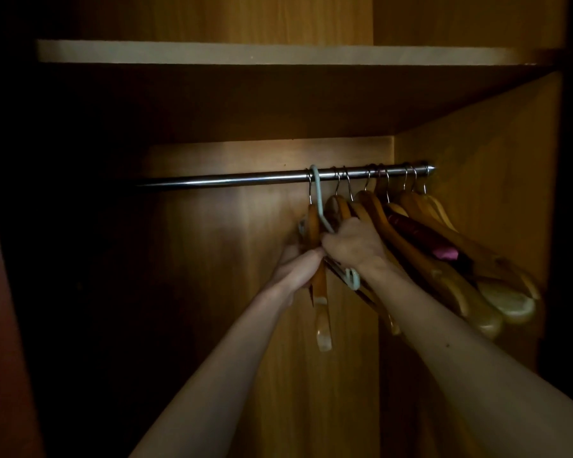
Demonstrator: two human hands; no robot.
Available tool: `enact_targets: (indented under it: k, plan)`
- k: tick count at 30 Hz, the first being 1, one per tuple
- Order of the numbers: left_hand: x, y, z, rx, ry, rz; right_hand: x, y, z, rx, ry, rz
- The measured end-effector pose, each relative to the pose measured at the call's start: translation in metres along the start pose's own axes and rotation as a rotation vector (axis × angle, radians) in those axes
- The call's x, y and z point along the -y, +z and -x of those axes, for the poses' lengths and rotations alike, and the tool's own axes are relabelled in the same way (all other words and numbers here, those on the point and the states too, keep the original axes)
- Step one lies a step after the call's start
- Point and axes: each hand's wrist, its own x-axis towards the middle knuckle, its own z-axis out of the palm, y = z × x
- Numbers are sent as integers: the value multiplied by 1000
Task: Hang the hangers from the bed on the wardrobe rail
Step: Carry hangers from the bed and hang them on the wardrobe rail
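Observation:
A metal wardrobe rail (239,177) runs across the dim wardrobe. Several wooden hangers (444,269) hang bunched at its right end, one with a dark red padded bar (420,234). A pale blue plastic hanger (319,196) has its hook over the rail at the left of the bunch. My right hand (351,242) grips this blue hanger just below its hook. My left hand (300,264) holds the leftmost wooden hanger (320,292) beside it, fingers partly hidden behind the wood. Both hands touch each other under the rail.
A wooden shelf (278,52) spans the wardrobe above the rail. The right side panel (483,153) stands close to the hangers. The rail's left half carries nothing and fades into darkness. The back panel (229,259) lies behind the hands.

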Motion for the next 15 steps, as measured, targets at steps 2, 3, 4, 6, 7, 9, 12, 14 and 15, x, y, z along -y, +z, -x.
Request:
enact_targets:
  k: [2,3,4,6,7,9,12,14,15]
  plan:
    - [13,5,5,-94,59,6,-7,5,21,-22,-19,-12]
    - [21,9,11,-134,92,27,-12,8,32,-47,-37,-10]
    - [28,13,18,-164,114,54,-15,11,44,-77,-62,-13]
    - [46,20,32,-195,112,161,-23,20,64,-147,-120,-36]
    - [53,22,40,-209,98,214,-28,25,73,-183,-154,-61]
    - [68,24,56,-245,77,341,-40,39,94,-224,-201,-127]
    - [97,28,75,-282,39,395,-61,54,129,-171,-138,-325]
    - [123,34,88,-254,-15,342,-79,61,149,-114,-85,-419]
    - [139,38,94,-230,-62,301,-91,65,157,-87,-64,-417]
